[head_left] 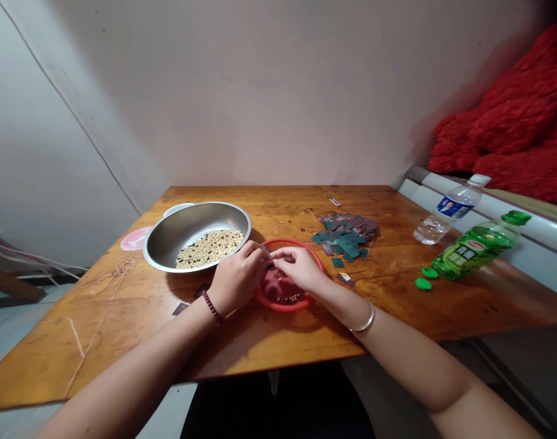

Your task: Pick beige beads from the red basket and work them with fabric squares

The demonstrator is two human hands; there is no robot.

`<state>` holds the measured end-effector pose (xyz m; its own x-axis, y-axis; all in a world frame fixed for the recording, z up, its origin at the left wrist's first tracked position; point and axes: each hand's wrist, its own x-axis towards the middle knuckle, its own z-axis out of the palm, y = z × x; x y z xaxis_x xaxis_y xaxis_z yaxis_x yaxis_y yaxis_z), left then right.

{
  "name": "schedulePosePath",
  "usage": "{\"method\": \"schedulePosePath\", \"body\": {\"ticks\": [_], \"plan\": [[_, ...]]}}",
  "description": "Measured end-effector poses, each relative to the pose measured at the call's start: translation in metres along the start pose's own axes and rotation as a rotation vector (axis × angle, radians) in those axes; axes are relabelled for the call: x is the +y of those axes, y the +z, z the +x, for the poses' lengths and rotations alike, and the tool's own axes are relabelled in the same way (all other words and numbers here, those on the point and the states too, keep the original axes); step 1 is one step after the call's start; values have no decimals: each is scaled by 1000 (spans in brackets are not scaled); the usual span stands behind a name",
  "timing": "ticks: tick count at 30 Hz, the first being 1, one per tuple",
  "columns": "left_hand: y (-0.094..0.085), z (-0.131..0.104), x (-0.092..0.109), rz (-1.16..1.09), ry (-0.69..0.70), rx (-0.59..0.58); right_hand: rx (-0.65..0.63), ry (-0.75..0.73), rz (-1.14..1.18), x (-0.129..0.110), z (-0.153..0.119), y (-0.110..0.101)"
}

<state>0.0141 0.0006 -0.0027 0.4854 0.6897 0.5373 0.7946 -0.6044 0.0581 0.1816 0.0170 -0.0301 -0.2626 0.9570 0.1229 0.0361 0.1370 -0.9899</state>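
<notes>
My left hand (242, 271) and my right hand (297, 266) meet over a red plastic basket (266, 300), fingertips pinched close together. Whatever lies between them is too small to name. A few pale beads or beans (293, 298) rest in the bottom of the basket. To the left stands a steel bowl (169, 235), tilted, with many pale and some dark bead-like grains (211, 249) inside. Right of the basket lies a heap of small dark green and brown pieces (349, 235), flat and roughly square.
Pale string (105, 281) trails over the table's left side. At the right stand a clear water bottle (450, 210) and a green drink bottle (479, 247), with two green caps (423, 284) beside them. Red fluffy material (511, 122) is piled behind. The wooden table (278, 347) ends near my body.
</notes>
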Motion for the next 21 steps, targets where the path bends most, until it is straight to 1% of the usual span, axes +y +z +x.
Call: {"method": "schedulePosePath", "body": {"ticks": [12, 21], "plan": [[2, 0, -1, 11, 1, 6, -15, -2, 6, 1, 1, 0], [1, 0, 0, 12, 6, -3, 6, 11, -13, -2, -1, 1]]}}
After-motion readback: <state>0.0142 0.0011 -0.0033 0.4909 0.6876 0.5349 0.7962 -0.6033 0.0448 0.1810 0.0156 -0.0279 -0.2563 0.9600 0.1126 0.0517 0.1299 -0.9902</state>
